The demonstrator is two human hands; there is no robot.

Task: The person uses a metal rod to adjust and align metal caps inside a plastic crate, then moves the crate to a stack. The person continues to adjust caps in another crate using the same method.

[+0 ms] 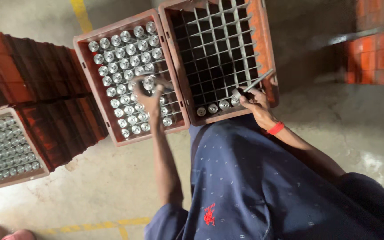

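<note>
— Where is the camera?

— It sits on the person's head and looks almost straight down, past the blue shirt (pixel 263 186).

— What does it face?

— Two red crates (pixel 174 66) side by side, at arm's reach, in the top middle. The picture leans a bit to one side.

— Is there a second view?

— No, only this one, so no part is shared.

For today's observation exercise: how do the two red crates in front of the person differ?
The left crate is nearly full of shiny metal cylinders; the right crate is mostly empty cells, with only a few cylinders along its near row. The left hand lifts a cylinder from the left crate; the right hand holds one at the right crate. Both are red, with grid dividers.
</note>
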